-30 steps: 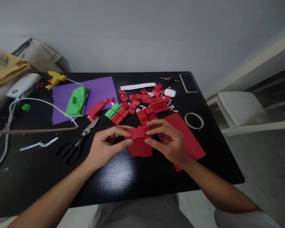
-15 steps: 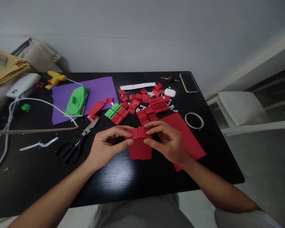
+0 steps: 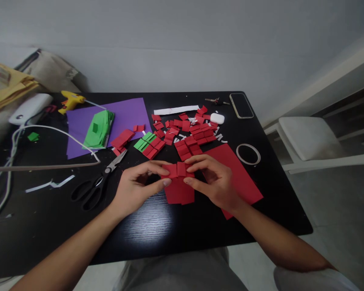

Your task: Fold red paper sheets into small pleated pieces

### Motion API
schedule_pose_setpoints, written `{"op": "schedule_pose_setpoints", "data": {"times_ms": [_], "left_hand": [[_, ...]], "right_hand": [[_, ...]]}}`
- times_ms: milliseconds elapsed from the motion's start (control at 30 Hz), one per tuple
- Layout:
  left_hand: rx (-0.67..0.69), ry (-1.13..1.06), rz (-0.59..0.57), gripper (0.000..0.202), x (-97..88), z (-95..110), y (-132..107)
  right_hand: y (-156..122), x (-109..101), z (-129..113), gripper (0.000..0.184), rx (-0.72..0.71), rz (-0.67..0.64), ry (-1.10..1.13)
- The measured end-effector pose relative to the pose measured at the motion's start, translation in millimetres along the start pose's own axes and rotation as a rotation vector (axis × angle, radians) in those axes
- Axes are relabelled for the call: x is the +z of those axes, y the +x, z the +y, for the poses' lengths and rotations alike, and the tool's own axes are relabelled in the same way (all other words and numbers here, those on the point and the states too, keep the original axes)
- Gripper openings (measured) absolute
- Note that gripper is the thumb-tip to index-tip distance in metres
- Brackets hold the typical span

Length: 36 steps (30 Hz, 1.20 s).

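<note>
Between my two hands is a folded red paper piece point(image 3: 179, 192), with small flaps along its far edge. My left hand point(image 3: 138, 184) pinches its left side between thumb and fingers. On the right side, my right hand point(image 3: 212, 178) grips it the same way. A red paper sheet point(image 3: 239, 180) lies partly under my right hand and forearm. Just beyond my fingers sit a folded red paper block point(image 3: 188, 148) and a green-and-red folded paper block point(image 3: 149, 144). Black-handled scissors point(image 3: 101, 178) lie left of my left hand.
Green paper pieces point(image 3: 97, 129) rest on a purple sheet point(image 3: 127, 109) near a yellow glue gun point(image 3: 71, 101). Red scraps point(image 3: 171, 131), a white case point(image 3: 217, 118), a tape ring point(image 3: 248, 154) and a phone point(image 3: 241, 106) are farther back. A white cable point(image 3: 54, 128) crosses the left side.
</note>
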State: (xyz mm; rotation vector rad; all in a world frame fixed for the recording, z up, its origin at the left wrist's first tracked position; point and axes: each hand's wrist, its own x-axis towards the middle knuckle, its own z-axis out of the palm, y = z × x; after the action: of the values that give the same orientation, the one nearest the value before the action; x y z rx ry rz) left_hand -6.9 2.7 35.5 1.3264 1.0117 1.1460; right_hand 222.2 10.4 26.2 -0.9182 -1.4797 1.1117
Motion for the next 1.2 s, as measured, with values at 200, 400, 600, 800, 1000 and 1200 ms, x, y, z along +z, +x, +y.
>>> {"op": "schedule_pose_setpoints", "data": {"times_ms": [200,400,600,800,1000,1200], "left_hand": [[-0.016,0.002,0.000,0.013,0.1,-0.7,0.3],[-0.020,-0.006,0.005,0.013,0.4,-1.2,0.3],[-0.005,-0.039,0.020,0.013,0.5,-1.1,-0.4],[-0.035,-0.053,0.070,0.013,1.0,0.5,0.1],[-0.083,-0.086,0.080,0.015,-0.3,-1.1,1.0],[-0.149,-0.156,0.089,0.016,-1.2,-3.4,2.1]], "right_hand": [[-0.2,0.3,-0.3,0.015,0.011,0.004,-0.007],[-0.9,0.4,1.4,0.016,0.002,0.008,-0.014],[-0.8,1.3,3.3,0.033,0.045,-0.011,0.091],[-0.3,0.9,6.2,0.043,0.156,-0.077,0.197],[-0.3,-3.2,5.2,0.029,0.205,-0.101,0.250],[0.1,-1.2,8.0,0.027,0.259,-0.071,0.241]]}}
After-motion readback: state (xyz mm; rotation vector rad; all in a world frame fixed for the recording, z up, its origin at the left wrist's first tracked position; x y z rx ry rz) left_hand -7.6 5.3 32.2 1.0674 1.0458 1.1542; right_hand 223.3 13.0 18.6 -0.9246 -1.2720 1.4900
